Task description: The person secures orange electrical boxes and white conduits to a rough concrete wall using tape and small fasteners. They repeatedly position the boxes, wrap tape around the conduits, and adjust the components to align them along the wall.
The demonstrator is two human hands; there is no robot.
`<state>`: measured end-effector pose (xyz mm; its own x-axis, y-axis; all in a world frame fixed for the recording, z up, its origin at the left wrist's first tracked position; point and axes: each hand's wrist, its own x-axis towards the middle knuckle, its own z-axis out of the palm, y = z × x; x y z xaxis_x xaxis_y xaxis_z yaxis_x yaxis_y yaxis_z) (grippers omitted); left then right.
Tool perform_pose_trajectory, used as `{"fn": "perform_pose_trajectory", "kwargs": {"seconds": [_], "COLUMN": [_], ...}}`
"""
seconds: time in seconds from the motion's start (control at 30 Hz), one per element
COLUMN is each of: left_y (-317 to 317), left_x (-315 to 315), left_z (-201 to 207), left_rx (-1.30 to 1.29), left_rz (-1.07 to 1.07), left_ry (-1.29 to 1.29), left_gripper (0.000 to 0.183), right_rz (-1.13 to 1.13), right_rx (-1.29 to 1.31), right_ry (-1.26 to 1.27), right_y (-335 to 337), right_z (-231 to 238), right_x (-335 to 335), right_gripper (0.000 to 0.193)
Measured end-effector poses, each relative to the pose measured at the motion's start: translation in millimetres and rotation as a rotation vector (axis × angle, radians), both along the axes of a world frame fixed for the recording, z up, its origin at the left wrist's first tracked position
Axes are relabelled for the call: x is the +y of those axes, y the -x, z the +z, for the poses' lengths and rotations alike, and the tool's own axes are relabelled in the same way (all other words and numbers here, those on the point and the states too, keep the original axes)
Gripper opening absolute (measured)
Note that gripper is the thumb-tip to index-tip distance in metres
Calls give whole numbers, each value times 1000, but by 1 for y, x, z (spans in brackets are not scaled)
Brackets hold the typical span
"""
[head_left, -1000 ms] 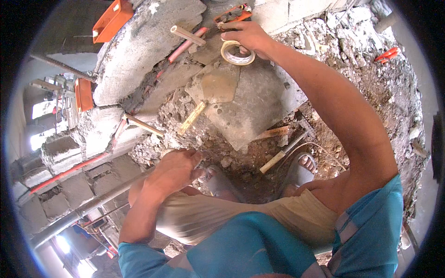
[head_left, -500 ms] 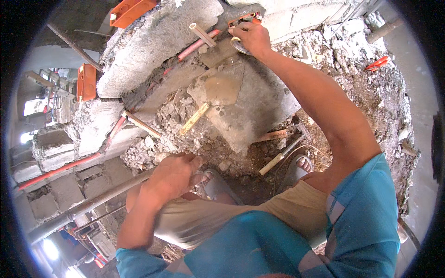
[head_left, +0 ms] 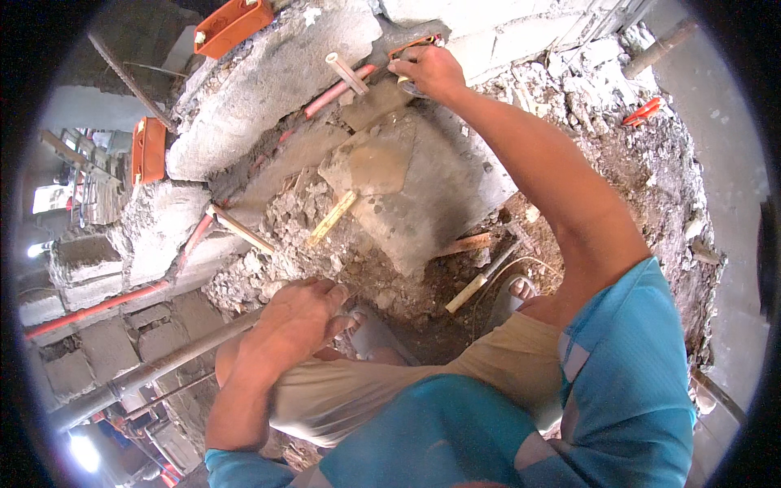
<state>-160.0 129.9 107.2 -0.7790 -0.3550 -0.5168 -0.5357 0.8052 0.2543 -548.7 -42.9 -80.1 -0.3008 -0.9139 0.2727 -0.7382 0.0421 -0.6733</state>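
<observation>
At the wall my right hand point(head_left: 431, 73) is closed, fingertips pinched at the lower edge of an orange electrical box point(head_left: 413, 47) set into the masonry. Under its palm shows part of a small round, pale-rimmed thing point(head_left: 412, 88), perhaps a roll of tape; the fingers hide most of it. My left hand point(head_left: 303, 315) rests over my left knee, fingers loosely bent and apart, holding nothing that I can see. A red conduit point(head_left: 338, 91) runs along the wall groove towards the box, with a short pale tube point(head_left: 346, 73) lying across it.
A broken concrete slab point(head_left: 431, 187) lies in rubble before me. A chisel-like tool with a pale handle point(head_left: 468, 294) is near my feet. Orange boxes point(head_left: 232, 26) sit higher on the wall; red-handled pliers point(head_left: 643, 112) lie right. A metal pipe point(head_left: 163, 370) slants at left.
The view has shifted slightly. My right hand stays by the orange box and has turned a little, covering more of the round thing. My left hand remains at the knee.
</observation>
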Motion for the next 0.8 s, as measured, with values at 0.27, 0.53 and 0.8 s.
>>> {"fn": "perform_pose_trajectory", "kwargs": {"seconds": [0.27,0.53,0.8], "left_y": [-4,0,-4], "left_x": [6,2,9], "left_z": [4,-2,5], "left_rx": [1,13,23], "left_rz": [38,-1,13], "left_ry": [-14,25,5], "left_gripper": [35,32,31], "right_rz": [58,53,123], "right_rx": [75,131,249], "right_ry": [-36,-124,66], "right_y": [3,8,21], "right_z": [10,33,12], "right_x": [2,10,8], "right_gripper": [39,39,40]}}
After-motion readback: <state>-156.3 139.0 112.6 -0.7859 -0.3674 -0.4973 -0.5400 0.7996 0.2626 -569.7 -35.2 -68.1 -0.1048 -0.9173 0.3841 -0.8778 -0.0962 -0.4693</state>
